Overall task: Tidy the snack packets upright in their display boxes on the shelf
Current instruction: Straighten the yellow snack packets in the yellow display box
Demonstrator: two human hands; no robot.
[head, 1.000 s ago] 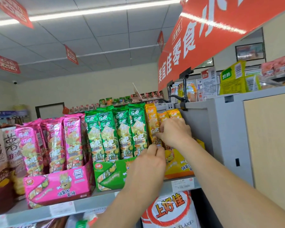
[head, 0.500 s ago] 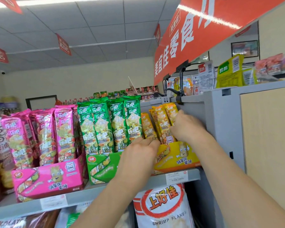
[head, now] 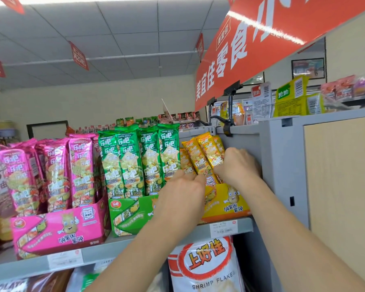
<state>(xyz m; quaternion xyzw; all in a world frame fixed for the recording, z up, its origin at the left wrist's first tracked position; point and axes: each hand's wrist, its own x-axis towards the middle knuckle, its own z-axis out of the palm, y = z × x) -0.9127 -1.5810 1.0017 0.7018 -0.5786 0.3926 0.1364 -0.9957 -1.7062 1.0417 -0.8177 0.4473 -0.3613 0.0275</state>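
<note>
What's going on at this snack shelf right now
A person is straightening snack packets on a shop shelf. Both hands are in the yellow display box at the right end: the left hand reaches in from the front and the right hand grips the yellow packets, which lean to the left rather than standing straight. The green packets in the green box stand upright, and the pink packets fill the pink box, untouched.
</note>
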